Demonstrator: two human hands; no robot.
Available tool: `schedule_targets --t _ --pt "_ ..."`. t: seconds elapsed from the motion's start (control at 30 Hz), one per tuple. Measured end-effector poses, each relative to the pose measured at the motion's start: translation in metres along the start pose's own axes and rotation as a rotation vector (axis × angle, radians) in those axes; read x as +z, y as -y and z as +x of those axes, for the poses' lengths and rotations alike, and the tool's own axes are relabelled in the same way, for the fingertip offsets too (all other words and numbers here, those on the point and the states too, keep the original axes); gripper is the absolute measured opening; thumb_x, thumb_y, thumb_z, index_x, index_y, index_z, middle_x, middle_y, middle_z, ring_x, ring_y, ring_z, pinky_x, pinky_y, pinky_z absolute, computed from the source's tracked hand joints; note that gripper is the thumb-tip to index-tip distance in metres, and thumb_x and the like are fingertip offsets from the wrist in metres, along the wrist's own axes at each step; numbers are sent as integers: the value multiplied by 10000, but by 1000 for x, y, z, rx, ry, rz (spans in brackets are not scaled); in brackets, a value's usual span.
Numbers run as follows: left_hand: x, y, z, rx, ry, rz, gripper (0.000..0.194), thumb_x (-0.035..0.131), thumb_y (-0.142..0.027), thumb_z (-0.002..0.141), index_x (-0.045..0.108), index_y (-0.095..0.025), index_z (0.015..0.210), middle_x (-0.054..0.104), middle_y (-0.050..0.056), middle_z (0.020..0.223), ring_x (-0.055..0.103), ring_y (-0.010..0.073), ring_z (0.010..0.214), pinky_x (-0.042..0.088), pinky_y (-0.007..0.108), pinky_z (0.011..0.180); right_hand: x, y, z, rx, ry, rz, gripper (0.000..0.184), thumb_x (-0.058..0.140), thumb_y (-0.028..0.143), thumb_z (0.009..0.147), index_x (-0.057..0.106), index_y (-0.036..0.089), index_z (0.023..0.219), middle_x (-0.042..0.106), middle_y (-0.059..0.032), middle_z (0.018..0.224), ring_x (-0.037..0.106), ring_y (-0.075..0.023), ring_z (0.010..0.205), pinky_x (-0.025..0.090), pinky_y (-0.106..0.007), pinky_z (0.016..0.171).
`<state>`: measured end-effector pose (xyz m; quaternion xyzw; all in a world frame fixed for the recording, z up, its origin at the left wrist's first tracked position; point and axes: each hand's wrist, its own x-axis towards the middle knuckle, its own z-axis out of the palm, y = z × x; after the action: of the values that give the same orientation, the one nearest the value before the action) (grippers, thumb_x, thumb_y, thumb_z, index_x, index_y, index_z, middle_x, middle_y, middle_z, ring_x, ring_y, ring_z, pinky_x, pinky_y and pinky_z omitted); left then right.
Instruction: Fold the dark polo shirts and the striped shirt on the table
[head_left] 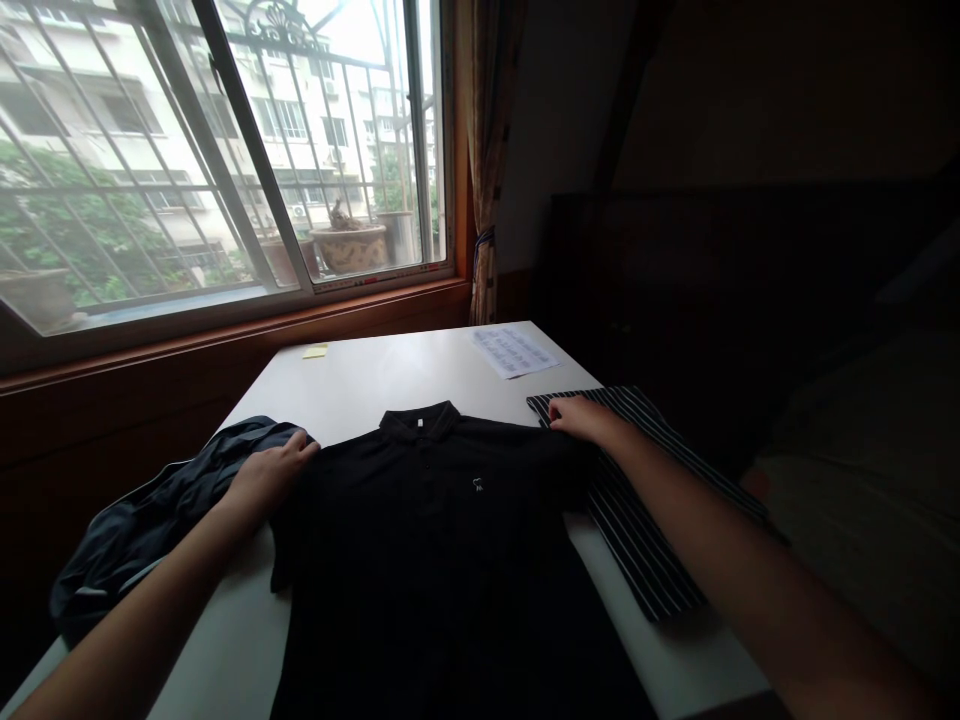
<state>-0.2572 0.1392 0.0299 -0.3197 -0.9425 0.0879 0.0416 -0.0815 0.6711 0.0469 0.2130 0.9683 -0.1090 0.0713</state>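
A black polo shirt [442,540] lies spread front side up, its collar at the far end and a small white emblem on the chest. My left hand [274,470] is closed on the shirt's shoulder at the left, beside a crumpled dark garment [165,520] with white piping. At the opposite shoulder, my right hand [581,416] has its fingers closed on the sleeve's upper edge. Under that hand and forearm lies a folded black garment with white stripes [637,520], partly covered by the shirt's sleeve.
The white table [360,375] carries a printed paper sheet [516,350] and a yellow sticky note [315,352] near its far edge. Beyond it are a barred window [300,150] and a tied curtain [486,200]. The right side of the room is dark.
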Motion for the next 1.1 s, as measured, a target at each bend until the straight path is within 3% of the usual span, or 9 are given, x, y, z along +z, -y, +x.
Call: schedule_targets --t 0.13,0.23,0.33,0.43,0.57,0.7,0.87,1.0,1.1 --pt "11 2 -2 124 -88 -55 442 410 -140 919 615 -241 1298 551 138 1315 621 278 1066 525 391 846 5 -1 -1 45 -40 -29 263 660 396 830 700 235 1034 715 -109 1089 656 -292 970 448 -334 734" --pt "19 7 -17 129 -221 -231 381 442 -292 943 616 -237 1277 576 107 1291 599 268 1106 488 422 983 14 -18 -8 50 -74 75 409 563 571 879 693 232 1068 726 -111 1052 664 -289 957 464 -346 754" --pt "25 8 -49 51 -389 -360 370 465 -404 933 630 -238 1221 606 97 1253 592 282 1123 456 451 1034 27 -44 -21 62 -71 290 567 492 694 879 686 204 1091 732 -115 1035 676 -262 911 487 -330 760" --pt "34 8 -88 -131 -470 -500 400 485 -497 912 635 -233 1173 629 94 1190 628 276 1059 509 410 952 41 -68 -39 77 43 506 668 494 759 842 684 178 1112 739 -117 1011 684 -234 843 511 -311 725" --pt "57 10 -125 -383 -270 -579 597 474 -639 847 660 -163 1157 657 135 1114 647 313 989 534 421 850 65 -82 -59 50 -27 540 618 641 692 769 710 168 1089 708 -128 1097 667 -264 987 519 -330 850" --pt "79 5 -129 -489 -82 -431 760 404 -727 798 703 -131 1160 641 195 1136 598 407 1031 459 534 935 89 -68 -67 10 -207 522 514 688 563 767 701 174 1103 639 -136 1176 643 -268 1050 517 -339 906" --pt "92 -9 -110 -533 -78 -437 780 374 -698 815 646 -113 1252 625 212 1133 549 419 1132 394 548 1012 109 -31 -78 -101 -366 358 287 638 415 812 666 211 1012 659 -96 1117 613 -282 1046 476 -405 959" --pt "91 -20 -101 -567 -82 -464 736 439 -678 781 645 -108 1198 607 225 1150 522 419 1181 368 541 1046 119 -10 -87 -62 -393 241 310 614 387 837 584 212 1091 669 -108 1153 598 -305 1107 450 -410 972" --pt "86 -31 -101 -545 -136 -466 563 471 -591 791 647 -142 1082 589 204 1166 529 384 1181 358 531 1071 120 -2 -87 9 -350 256 330 581 366 859 525 207 1143 681 -118 1116 643 -286 1073 476 -363 901"
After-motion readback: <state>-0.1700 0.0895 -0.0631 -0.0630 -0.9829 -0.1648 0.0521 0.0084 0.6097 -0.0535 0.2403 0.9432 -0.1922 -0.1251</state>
